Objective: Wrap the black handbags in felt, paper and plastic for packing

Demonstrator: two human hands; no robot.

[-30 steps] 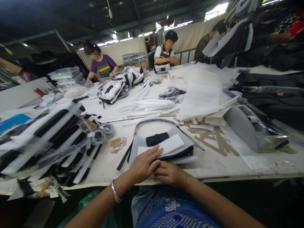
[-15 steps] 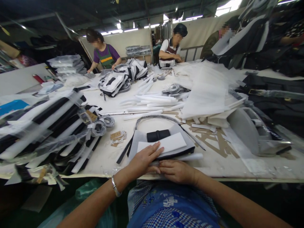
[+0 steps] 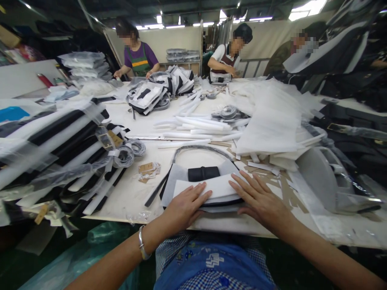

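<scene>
We have the bag [image 3: 223, 202] lying flat at the middle of the surface's near edge [image 3: 142, 219], its wrapped strap [image 3: 202, 148] arching toward the far edge. A white sheet [image 3: 216, 186] lies over its front, just below a black tab [image 3: 203, 173].

Our left hand [image 3: 184, 204] rests on the sheet's left part, fingers flat and slightly parted. Our right hand [image 3: 263, 200] lies on its right end, fingers spread apart. Neither is clamped on anything; whether the thumbs bear on the bag, we cannot tell.

Tags [image 3: 149, 171] lie left of the bag, striped bundles [image 3: 75, 139] fill the surface's near left corner, and paper scraps [image 3: 290, 195] lie to the right.

We judge the bag light and fairly soft, the sheet springy, slippery and easily creased. We would hold both ends of the bag's near edge, palms broad over the sheet, and avoid lifting by the strap.
</scene>
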